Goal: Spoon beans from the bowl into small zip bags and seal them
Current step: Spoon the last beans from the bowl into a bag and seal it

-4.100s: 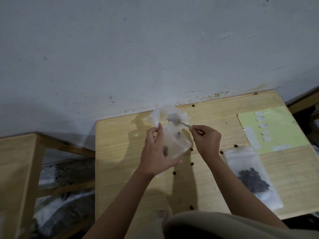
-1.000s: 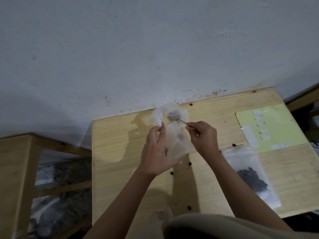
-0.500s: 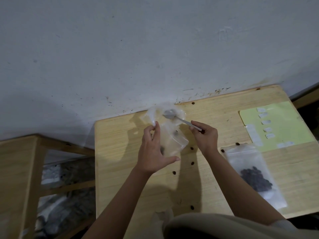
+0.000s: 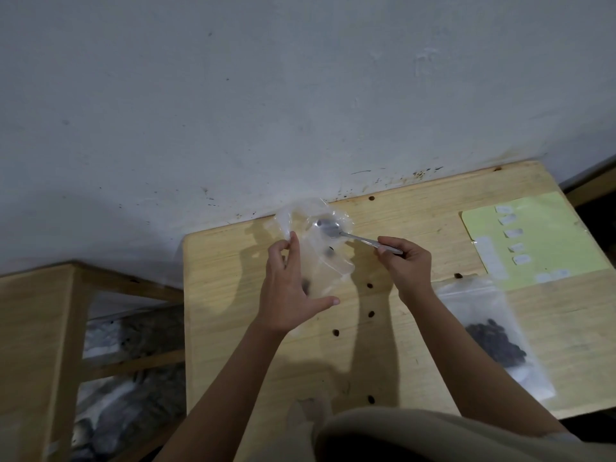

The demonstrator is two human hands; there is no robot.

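Observation:
My left hand (image 4: 288,288) holds a clear zip bag (image 4: 328,258) above the wooden table (image 4: 233,281), pinching its rim between thumb and forefinger. A few dark beans show inside the bag. My right hand (image 4: 408,263) grips the handle of a metal spoon (image 4: 346,232), whose bowl sits in the bag's open mouth. No bowl is visible. A second zip bag (image 4: 493,331) with a heap of dark beans lies flat on the table at the right.
Several loose beans (image 4: 370,314) lie scattered on the table in front of my hands. A yellow-green sheet with small white labels (image 4: 530,238) lies at the far right. The wall runs along the table's back edge. A wooden shelf (image 4: 36,345) stands to the left.
The spoon's bowl has pulled up from deeper in the bag to its open mouth, and my right hand has moved right and away from the bag. My left hand still holds the bag.

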